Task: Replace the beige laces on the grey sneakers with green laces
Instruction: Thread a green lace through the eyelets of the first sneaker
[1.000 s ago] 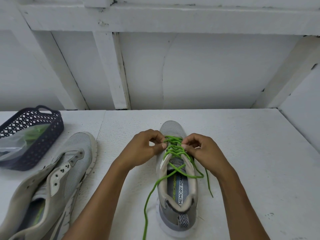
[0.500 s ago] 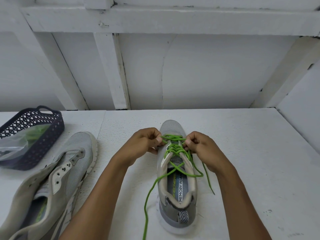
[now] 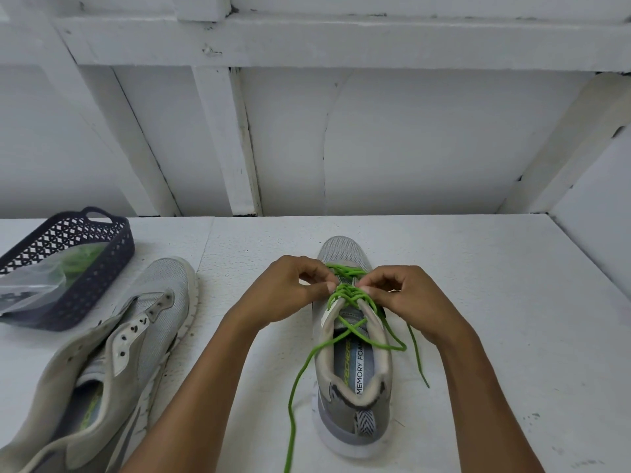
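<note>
- Two grey sneakers sit on the white tabletop in my head view. At the far left, a dark lattice basket holds a clear bag with something green inside.
- Just right of the basket, the unlaced sneaker lies at an angle, its eyelets bare.
- Next I see the left hand, its fingers curled and pinching the green lace near the front eyelets.
- Between the hands stands the second sneaker, toe pointing away from me, the lace crossed over its tongue. One loose end trails off its left side toward the near edge, and the other hangs off its right side.
- On the right, the right hand has its fingers curled too, pinching the same lace from the other side.
</note>
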Demonstrator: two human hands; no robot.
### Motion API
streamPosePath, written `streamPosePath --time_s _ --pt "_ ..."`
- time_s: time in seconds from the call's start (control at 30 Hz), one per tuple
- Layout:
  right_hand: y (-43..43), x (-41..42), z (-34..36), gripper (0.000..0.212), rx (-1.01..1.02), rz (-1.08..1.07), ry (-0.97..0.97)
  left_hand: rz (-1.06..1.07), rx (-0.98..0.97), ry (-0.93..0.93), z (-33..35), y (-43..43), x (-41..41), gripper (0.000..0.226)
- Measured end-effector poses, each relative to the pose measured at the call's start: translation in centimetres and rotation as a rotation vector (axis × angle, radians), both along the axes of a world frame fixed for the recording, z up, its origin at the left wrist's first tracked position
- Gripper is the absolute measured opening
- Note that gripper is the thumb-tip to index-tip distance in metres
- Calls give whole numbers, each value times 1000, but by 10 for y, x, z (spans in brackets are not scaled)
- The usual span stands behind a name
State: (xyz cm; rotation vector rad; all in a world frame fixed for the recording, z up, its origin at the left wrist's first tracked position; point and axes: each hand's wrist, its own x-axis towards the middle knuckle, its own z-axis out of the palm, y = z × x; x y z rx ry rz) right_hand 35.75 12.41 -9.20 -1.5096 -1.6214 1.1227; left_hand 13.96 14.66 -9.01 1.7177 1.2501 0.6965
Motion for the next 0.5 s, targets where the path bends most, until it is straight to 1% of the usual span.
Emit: streamPosePath --time_s 0.17,0.27,0.37,0.5 --pt "0 0 3 19 8 12 -49 43 -9 -18 0 -1 2 1" --pt "0 -2 -1 21 11 -10 -53 53 -46 -34 2 -1 4 5" --pt "0 -1 1 18 -35 -18 36 65 -90 -44 3 1 6 11" --pt "3 -2 3 12 -22 -4 -21 37 -69 36 3 5 10 8"
